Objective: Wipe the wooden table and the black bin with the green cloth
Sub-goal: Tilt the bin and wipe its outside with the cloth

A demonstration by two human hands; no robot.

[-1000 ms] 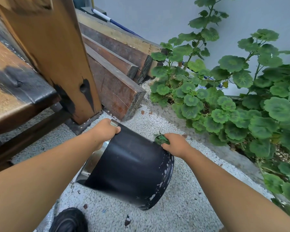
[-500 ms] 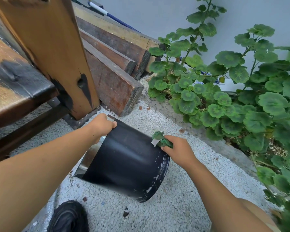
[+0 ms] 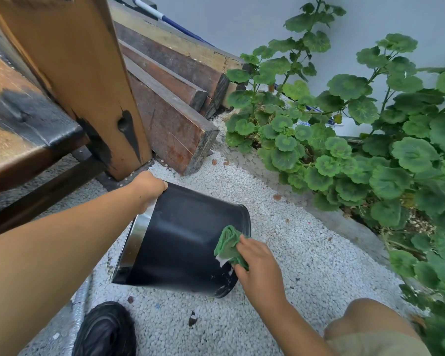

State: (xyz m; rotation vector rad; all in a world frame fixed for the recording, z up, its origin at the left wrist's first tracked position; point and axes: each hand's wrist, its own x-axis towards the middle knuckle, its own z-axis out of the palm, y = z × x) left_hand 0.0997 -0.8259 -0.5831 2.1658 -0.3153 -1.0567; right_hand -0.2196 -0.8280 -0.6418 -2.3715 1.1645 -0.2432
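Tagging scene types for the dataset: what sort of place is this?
Likely an outdoor yard or patio corner: white gravel ground, a leafy planted bed along a plain wall, and weathered timber beams stacked beside a wooden table.

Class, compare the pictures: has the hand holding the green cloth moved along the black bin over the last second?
Yes. The right hand with the green cloth has slid from the bin's far edge toward the person, away from the plants.
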